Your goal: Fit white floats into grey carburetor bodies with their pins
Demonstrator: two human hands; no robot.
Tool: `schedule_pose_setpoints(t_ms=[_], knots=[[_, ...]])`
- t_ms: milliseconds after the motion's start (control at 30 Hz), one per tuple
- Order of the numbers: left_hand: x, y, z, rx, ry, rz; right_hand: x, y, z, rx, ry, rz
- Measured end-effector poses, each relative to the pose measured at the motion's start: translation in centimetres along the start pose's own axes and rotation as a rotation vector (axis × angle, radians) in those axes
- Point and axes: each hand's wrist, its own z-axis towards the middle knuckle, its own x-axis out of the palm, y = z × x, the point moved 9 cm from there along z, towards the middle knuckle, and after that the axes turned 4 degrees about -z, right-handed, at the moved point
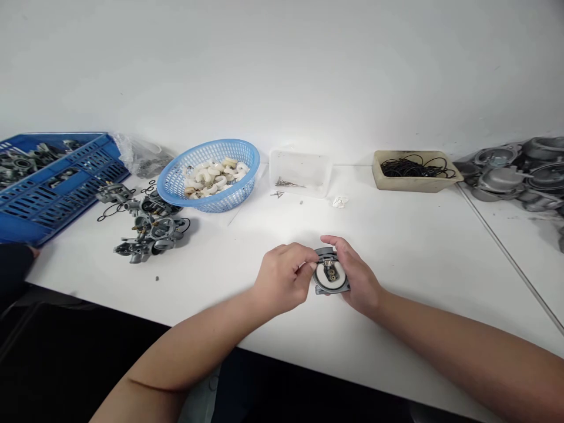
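Note:
My right hand (360, 276) is wrapped round a grey metal carburetor body (328, 290) from its right side, thumb along the upper edge. The open round face of the body is turned up toward me. Inside it lies a white U-shaped float (340, 276), with brass-coloured parts in the middle. At the upper left of the rim, my left hand (286, 275) has thumb and forefinger pinched together close to the float's hinge end. Whatever sits between those fingertips, if anything, is too small to make out.
Left stand a blue crate (66, 202) of carburetors, several loose carburetor bodies (150, 226) and a blue basket (243, 191) of white floats. Farther back are a clear box (304, 164) with thin pins, crumpled white paper (340, 202), a tan box (408, 183) of black rings and grey bowls (500, 176).

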Motion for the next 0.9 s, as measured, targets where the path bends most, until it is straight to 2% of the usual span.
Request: schedule_pose_setpoints(t_ms=[167,233,267,333,433,500,800,900], knots=[[1.8,3.8,-0.5,-0.464,0.131,-0.485,-0.4,0.0,-0.1,-0.025,-0.033,-0.039],[2.2,4.2,-0.8,-0.532,0.138,-0.572,-0.6,-0.1,-0.1,-0.032,-0.051,-0.050],[2.1,4.1,-0.7,-0.516,0.131,-0.543,-0.7,-0.1,0.0,-0.033,-0.061,-0.048],[1.3,3.1,-0.3,-0.362,0.094,-0.353,-0.6,-0.1,0.0,-0.028,-0.064,-0.031],[0.1,-0.3,0.2,0.047,0.024,0.022,-0.4,-0.1,0.1,-0.005,-0.042,-0.003],[0.0,-1.7,0.0,0.230,0.019,0.155,-0.3,-0.1,0.1,0.010,-0.040,0.004],[0.4,-3.1,-0.9,0.518,0.047,0.358,-0.2,0.0,0.0,0.030,-0.032,0.037],[0.7,-3.4,-1.2,0.575,0.037,0.438,-0.2,0.0,0.0,0.033,-0.035,0.054]])
